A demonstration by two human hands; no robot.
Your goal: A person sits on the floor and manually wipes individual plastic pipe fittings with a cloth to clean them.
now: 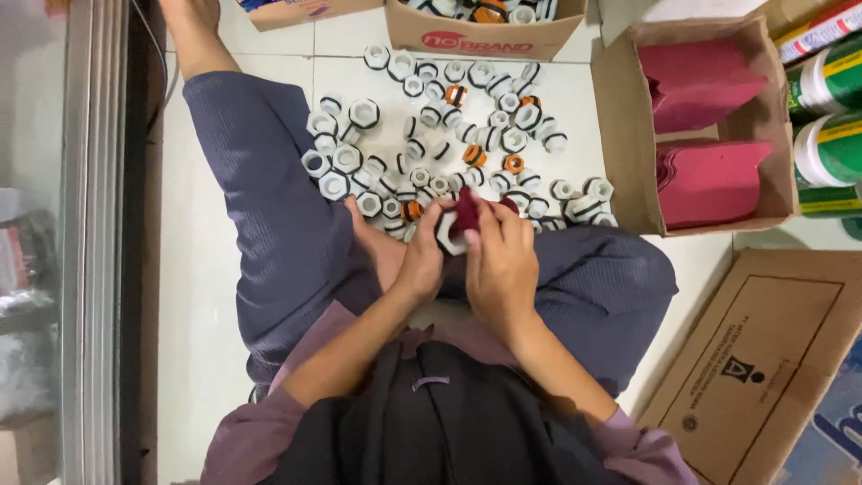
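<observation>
**One fitting in hand, a floorful spread beyond**

A white hexagonal plastic fitting [446, 235] sits between both hands over the person's lap, just near of the heap on the floor. The left hand [420, 260] is clamped round its left side; the right hand [499, 260] is closed on a dark red round piece [466, 210] and presses it against the top of the fitting. Whether the piece is seated yet cannot be told; fingers hide the joint.

Just beyond the hands, a wide scatter of white fittings [431, 135] lies on the tiled floor [206, 260], a few with orange rings [514, 163] among them. Which of these already carry a red piece is too small to judge, so the share finished cannot be read; it looks as if a good many are left.

To the right, an open cardboard box [628, 135] holds two stacks of dark red sheets [705, 180]. At the far edge another carton [431, 36] holds more fittings. A flattened carton [763, 359] lies near right.
</observation>
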